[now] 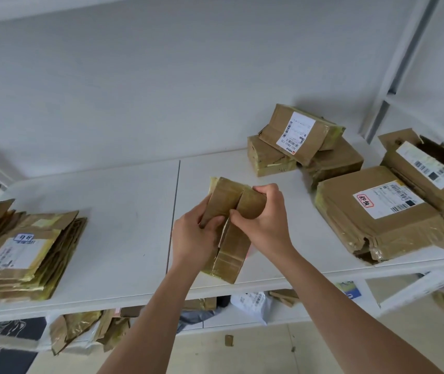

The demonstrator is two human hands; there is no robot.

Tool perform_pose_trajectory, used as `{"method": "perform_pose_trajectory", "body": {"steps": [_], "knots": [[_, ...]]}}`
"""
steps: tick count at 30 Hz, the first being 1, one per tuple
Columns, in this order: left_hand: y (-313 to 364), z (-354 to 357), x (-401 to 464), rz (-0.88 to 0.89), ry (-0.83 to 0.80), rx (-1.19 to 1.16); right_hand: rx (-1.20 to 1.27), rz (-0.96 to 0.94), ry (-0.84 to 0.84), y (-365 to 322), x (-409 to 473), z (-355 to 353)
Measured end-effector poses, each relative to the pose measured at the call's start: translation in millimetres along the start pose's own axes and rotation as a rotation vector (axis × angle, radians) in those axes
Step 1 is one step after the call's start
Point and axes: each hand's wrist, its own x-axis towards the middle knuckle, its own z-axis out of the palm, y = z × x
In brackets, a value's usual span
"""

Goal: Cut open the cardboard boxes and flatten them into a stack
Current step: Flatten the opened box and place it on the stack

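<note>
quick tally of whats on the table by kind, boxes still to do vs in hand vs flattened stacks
Boxes waiting on the right: 5, the labelled box on top of two others, the big flat box, the open box
Box held in both hands: 1
Flattened stacks on the left: 1
Total: 7

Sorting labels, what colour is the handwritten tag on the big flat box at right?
Red writing and outline on white, seen in the head view.
</note>
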Motion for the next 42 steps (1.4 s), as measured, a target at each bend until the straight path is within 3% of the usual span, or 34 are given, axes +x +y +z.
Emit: {"method": "perform_pose_trajectory", "body": {"steps": [5,11,16,20,22,26,34,39,42], "knots": [[-5.5,-2.3,1.5,0.013,0.018,0.008,0.082,0.084,-0.164,-5.4,1.7,-9.7],[-19.9,-20.6,15.4,-0.102,0.023,-0.128,0.330,0.139,-0.414,-4.6,6.9,-25.9],[-27.0,-31.3,19.0,-0.119,-0.041,-0.201,0.320,0.116,-0.365,12.0,10.3,-29.9],[-31.3,-32.2,19.6,-0.100,-0.050,-0.182,-0.046,-0.188,-0.256,10.3,14.2,-23.0],[-30.9,-32.4,19.3,-0.090,-0.058,-0.165,-0.134,-0.282,-0.288,4.1,16.0,-16.2],[-27.5,-27.3,15.5,-0.049,-0.066,-0.049,-0.160,-0.243,-0.347,-4.3,9.5,0.1],[-21.2,-16.8,2.9,-0.073,-0.027,0.104,-0.145,-0.243,-0.158,-2.5,18.6,19.9],[-20.5,-24.4,-3.6,-0.109,-0.052,-0.070,-0.200,-0.275,-0.100,0.6,23.7,15.7],[-15.4,-39.7,-4.2,-0.186,-0.154,-0.312,-0.242,-0.236,-0.076,6.5,25.3,10.1]]}}
